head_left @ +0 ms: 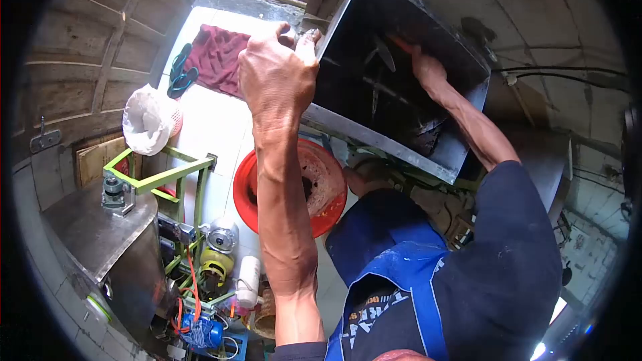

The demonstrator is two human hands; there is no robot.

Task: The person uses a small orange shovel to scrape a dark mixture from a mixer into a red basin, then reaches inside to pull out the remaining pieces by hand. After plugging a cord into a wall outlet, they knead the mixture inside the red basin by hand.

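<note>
We see the right hand (429, 71) with its fingers curled shut around an orange thing (400, 43), deep inside the big metal box (381, 135). The orange thing is near a shiny blade (385, 55) in there. The left hand (279, 63) is by the box's edge with its fingers bent, but we cannot tell if it pinches anything. Under the left arm we see a red bowl (242, 202) with pale smears inside. Farther out, a dark red cloth (214, 60) lies on white tiles, next to flip-flops (180, 73).
</note>
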